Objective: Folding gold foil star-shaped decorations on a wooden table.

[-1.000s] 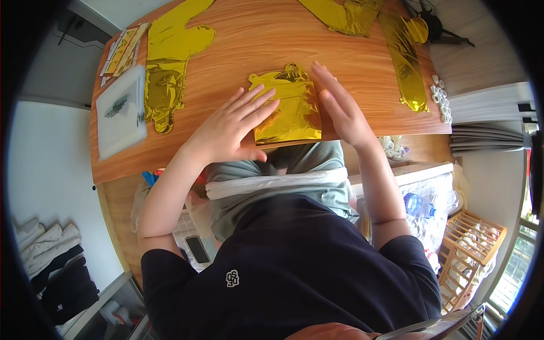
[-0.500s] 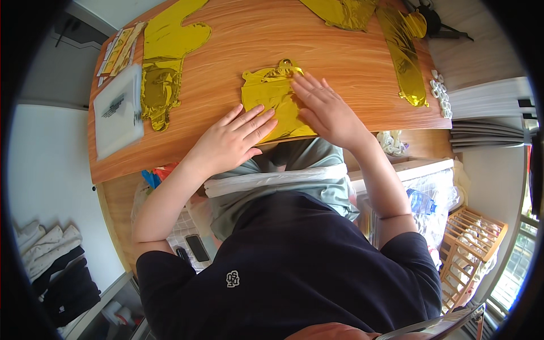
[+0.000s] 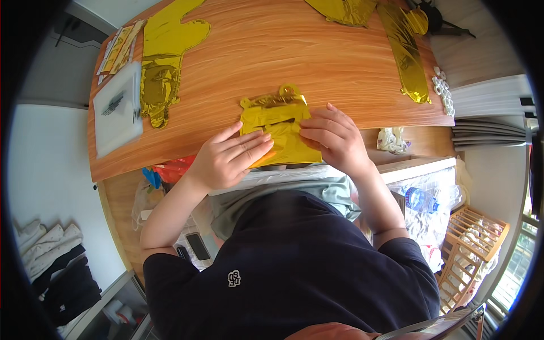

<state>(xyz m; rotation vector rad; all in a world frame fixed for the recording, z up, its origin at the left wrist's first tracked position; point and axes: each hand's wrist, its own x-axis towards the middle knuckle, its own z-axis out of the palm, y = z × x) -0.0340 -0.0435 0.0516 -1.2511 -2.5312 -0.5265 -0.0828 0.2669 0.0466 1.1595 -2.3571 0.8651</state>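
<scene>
A folded gold foil balloon (image 3: 283,139) lies at the table's near edge in front of me, its lower part reaching past the edge. A small round foil tab stands up at its far end, and creases run across its middle. My left hand (image 3: 224,161) rests over its left side with fingers stretched out, open. At the opposite side, my right hand (image 3: 339,141) has its fingers bent over the balloon's right edge, closed on the foil; the thumb is partly hidden.
Another gold foil balloon (image 3: 167,56) lies at the left, beside a clear plastic packet (image 3: 119,110). A long foil piece (image 3: 405,56) and several small white rings (image 3: 443,93) are at the right. A blue-tinted plastic bottle (image 3: 422,200) and a wooden rack (image 3: 473,243) stand below the table, right.
The folded foil balloon has slid toward me, over the table's near edge. Both hands have come nearer my body with it, and my right fingers have bent from lying flat.
</scene>
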